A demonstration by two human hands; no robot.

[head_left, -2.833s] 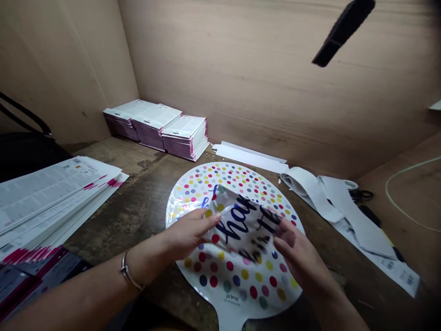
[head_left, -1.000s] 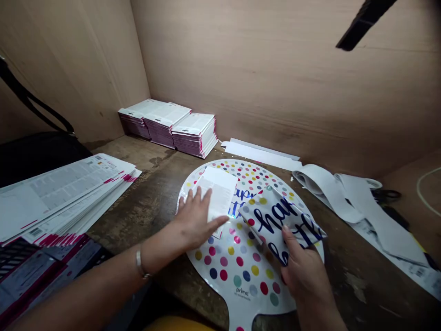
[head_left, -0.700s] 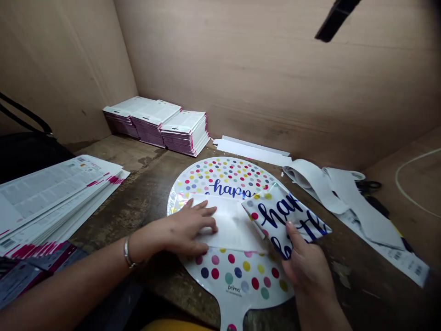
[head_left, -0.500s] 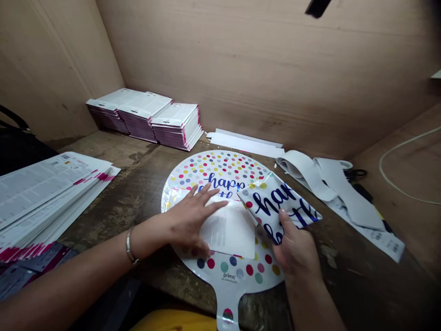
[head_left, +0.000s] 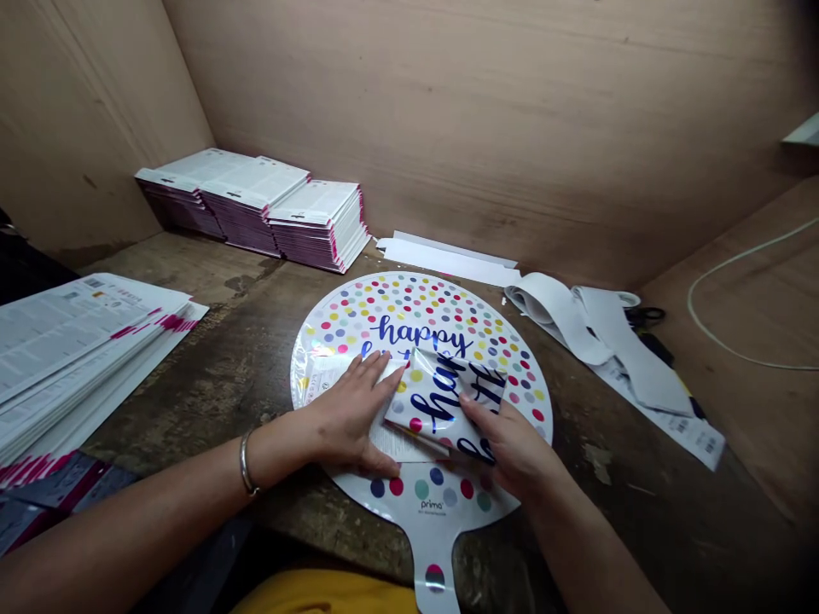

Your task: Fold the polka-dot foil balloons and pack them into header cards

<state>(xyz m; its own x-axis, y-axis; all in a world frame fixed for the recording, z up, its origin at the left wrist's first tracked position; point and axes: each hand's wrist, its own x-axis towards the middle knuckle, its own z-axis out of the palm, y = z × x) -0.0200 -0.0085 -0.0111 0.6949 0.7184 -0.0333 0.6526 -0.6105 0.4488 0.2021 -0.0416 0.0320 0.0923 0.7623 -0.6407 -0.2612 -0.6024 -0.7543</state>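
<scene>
A round, flat foil balloon [head_left: 422, 298] with coloured dots and blue "happy" lettering lies on the table, its tail toward me. On its lower half rests a white printed paper sleeve [head_left: 325, 368], partly covered by my left hand [head_left: 349, 414], which lies on it with the fingers stretched out. My right hand [head_left: 515, 443] grips a folded foil balloon [head_left: 430, 399] of the same dotted pattern, thumb on top. The folded balloon overlaps the paper and its left corner is near my left fingers. Whether that corner is inside the paper I cannot tell.
Pink-edged printed packets are stacked [head_left: 313, 222] at the back left, with another fanned pile [head_left: 83, 350] at the left. White paper strips [head_left: 448, 256] lie along the back wall. A curled label roll [head_left: 569, 324] and black scissors [head_left: 646, 315] are at the right.
My right hand has moved left with the folded balloon, which now lies over the paper. My left hand stays on the paper. The view has shifted slightly.
</scene>
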